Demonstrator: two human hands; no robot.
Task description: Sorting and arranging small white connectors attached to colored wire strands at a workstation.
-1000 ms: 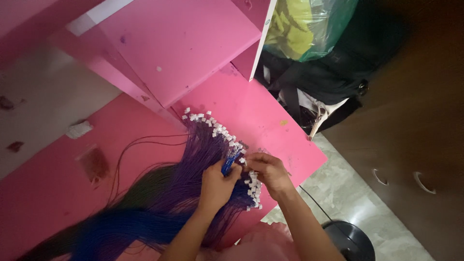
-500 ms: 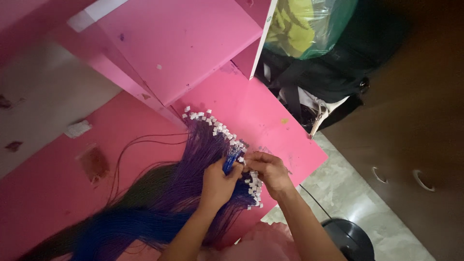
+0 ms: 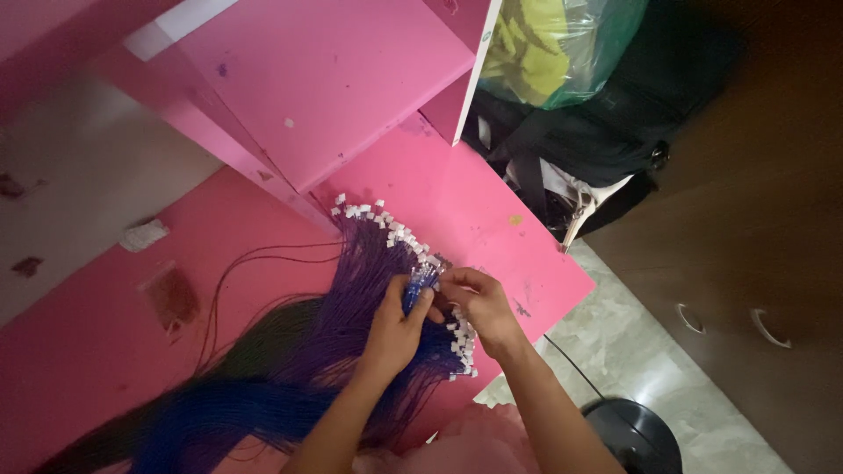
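A fan of thin purple wires with small white connectors at their ends lies on a pink table. My left hand grips a small bunch of blue wires, held upright above the fan. My right hand pinches the tip of that same bunch from the right. More blue wires and dark green ones trail toward the lower left.
A pink shelf unit rises over the table's back. To the right are a black bag, a clear sack with yellow contents, a dark wooden cabinet and a round black object on the pale floor.
Both hands stay at the same spot on the blue bunch; only the fingers shift slightly.
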